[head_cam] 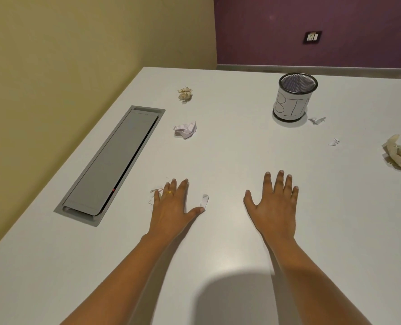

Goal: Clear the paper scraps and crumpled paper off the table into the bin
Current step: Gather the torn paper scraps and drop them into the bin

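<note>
Bench (230, 156): carrying all the paper.
Left hand (173, 207): lying flat, near left, fingers (172, 184) released, thumb just beside a scrap (204, 200).
Right hand (274, 205): lying flat, near centre, fingers released.
Bin (293, 102): standing upright, far right.
Crumpled paper (185, 129): sitting far left.

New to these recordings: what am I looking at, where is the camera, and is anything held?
No machine: one head-worn camera looks down at a person's bare hands. The left hand and right hand are spread open, flat on the white table, holding nothing. By the left hand lie paper shreds and, at its thumb, a white scrap. Farther back are a mesh bin, a beige ball, a white ball, two small scraps and a beige wad. A grey hatch sits left.
</note>
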